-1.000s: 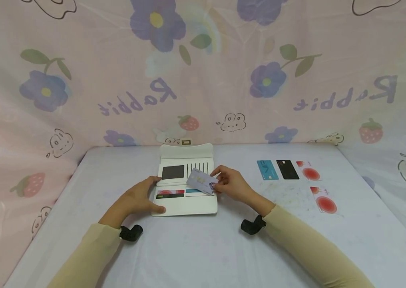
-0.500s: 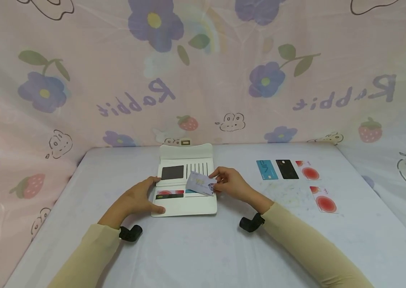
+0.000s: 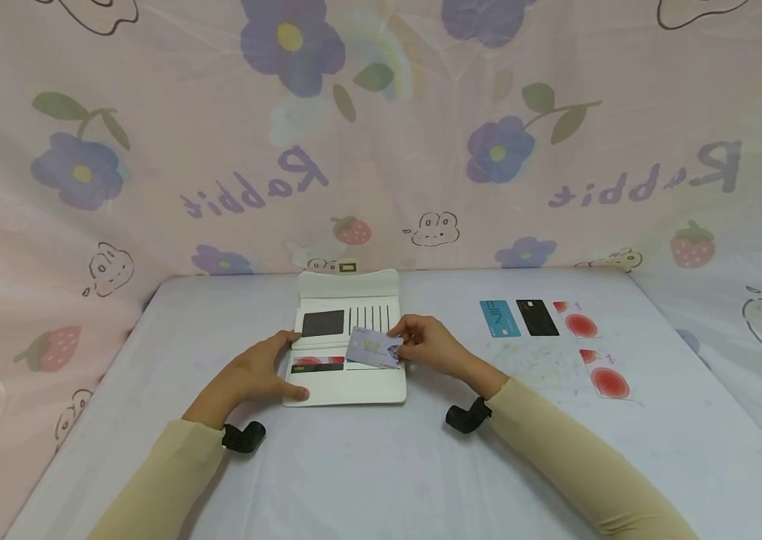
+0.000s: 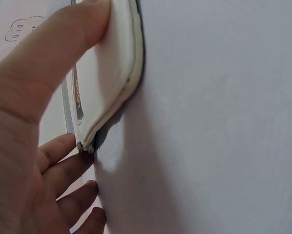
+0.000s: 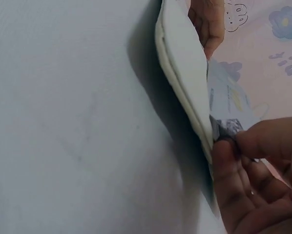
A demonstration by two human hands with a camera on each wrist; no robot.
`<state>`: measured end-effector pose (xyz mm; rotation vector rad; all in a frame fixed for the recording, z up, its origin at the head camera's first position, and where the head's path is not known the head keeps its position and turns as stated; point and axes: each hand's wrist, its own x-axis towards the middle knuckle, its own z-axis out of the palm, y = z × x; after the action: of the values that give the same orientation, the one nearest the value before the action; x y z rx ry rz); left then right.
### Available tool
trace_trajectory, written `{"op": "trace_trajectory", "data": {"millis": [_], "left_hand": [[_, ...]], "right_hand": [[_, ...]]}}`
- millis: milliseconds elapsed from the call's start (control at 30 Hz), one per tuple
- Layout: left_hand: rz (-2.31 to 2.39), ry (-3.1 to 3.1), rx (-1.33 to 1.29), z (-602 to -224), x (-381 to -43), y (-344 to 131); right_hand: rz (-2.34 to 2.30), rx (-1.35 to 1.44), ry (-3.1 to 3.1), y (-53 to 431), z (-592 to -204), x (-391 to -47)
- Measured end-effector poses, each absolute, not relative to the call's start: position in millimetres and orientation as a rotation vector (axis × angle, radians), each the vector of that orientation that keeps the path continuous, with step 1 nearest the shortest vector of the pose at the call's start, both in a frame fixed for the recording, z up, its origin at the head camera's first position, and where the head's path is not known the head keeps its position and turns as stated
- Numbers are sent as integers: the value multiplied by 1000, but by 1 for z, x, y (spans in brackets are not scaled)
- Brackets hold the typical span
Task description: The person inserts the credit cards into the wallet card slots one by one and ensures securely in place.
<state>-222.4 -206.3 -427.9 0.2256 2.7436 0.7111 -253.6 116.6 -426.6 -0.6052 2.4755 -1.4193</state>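
A white wallet (image 3: 347, 388) lies unfolded on the table, its top flap raised at the back. My left hand (image 3: 253, 371) grips its left edge, thumb on the lower panel and fingertips at the side; in the left wrist view the thumb (image 4: 53, 48) presses the white panel. My right hand (image 3: 431, 346) pinches the right end of a pale lilac VIP card (image 3: 373, 347) between thumb and fingers. The card is slightly tilted over the wallet's lower right pocket, its lower edge right at the pocket's opening. Red and black cards (image 3: 317, 367) show in the left pocket.
To the right on the white table (image 3: 354, 480) lie a blue VIP card (image 3: 499, 319), a black card (image 3: 538, 318) and two white cards with red circles, one card (image 3: 580, 322) behind the other card (image 3: 609, 379). A patterned cloth (image 3: 381, 150) hangs behind.
My right hand has moved slightly left and down, and the lilac card has turned closer to level over the lower right pocket. The left hand keeps its hold on the wallet.
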Motion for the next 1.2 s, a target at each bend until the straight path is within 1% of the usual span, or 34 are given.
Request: {"op": "trace_trajectory", "data": {"millis": [200, 300, 400, 533, 867, 1200], "left_hand": [[703, 2740, 221, -427, -223, -206], [706, 2741, 219, -428, -223, -207], [716, 2737, 217, -428, -223, -207], [720, 2735, 216, -428, -223, -206], [713, 2736, 203, -425, -221, -205], [759, 2743, 298, -427, -218, -208]], "right_hand": [[-1397, -632, 2472, 114, -427, -254], [-1367, -646, 2472, 111, -415, -248], [-1363, -644, 2460, 110, -415, -249], [-1400, -634, 2445, 111, -426, -255], [-1413, -628, 2451, 109, -427, -255], [-1361, -636, 2466, 111, -432, -257]]}}
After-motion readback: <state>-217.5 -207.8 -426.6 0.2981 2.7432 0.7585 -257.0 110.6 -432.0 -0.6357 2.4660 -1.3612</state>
